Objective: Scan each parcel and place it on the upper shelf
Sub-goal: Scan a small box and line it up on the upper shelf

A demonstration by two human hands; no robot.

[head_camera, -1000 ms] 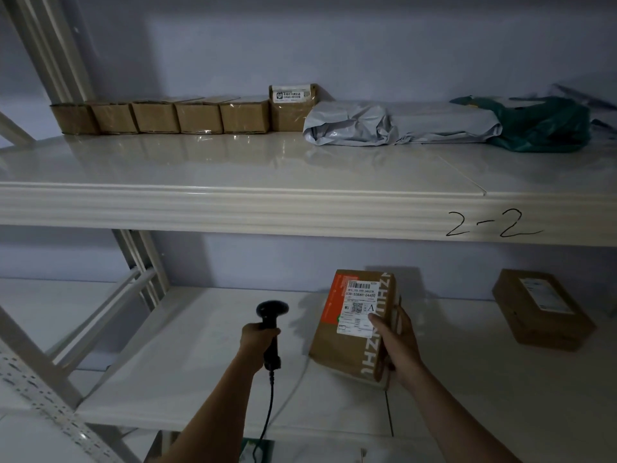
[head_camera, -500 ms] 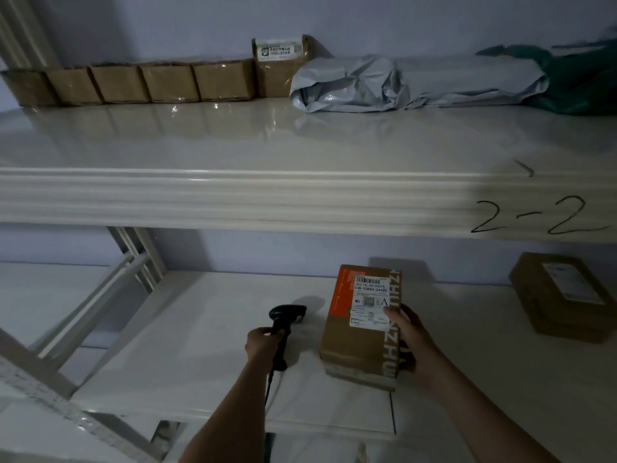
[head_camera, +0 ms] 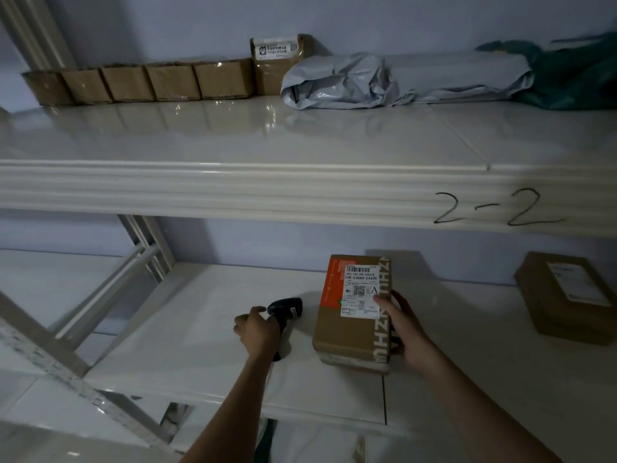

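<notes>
A brown cardboard parcel [head_camera: 347, 339] with an orange side and a white barcode label stands on the lower shelf [head_camera: 200, 355]. My right hand [head_camera: 405, 332] grips its right edge, thumb on the label. Just left of it, my left hand [head_camera: 258, 332] holds a black barcode scanner [head_camera: 285, 309] by the handle, its head turned toward the parcel's label. The upper shelf [head_camera: 233, 182], marked "2-2", runs above.
Along the back of the upper shelf sit several small brown boxes [head_camera: 133, 83], a labelled box [head_camera: 278, 61], a grey poly mailer [head_camera: 384, 81] and a green bag [head_camera: 574, 75]. Another brown parcel [head_camera: 567, 299] lies at the right of the lower shelf. A slanted metal brace [head_camera: 110, 295] stands left.
The scanner has tipped from upright to pointing right at the parcel. The parcel has been set more upright. The view has moved closer to the shelves.
</notes>
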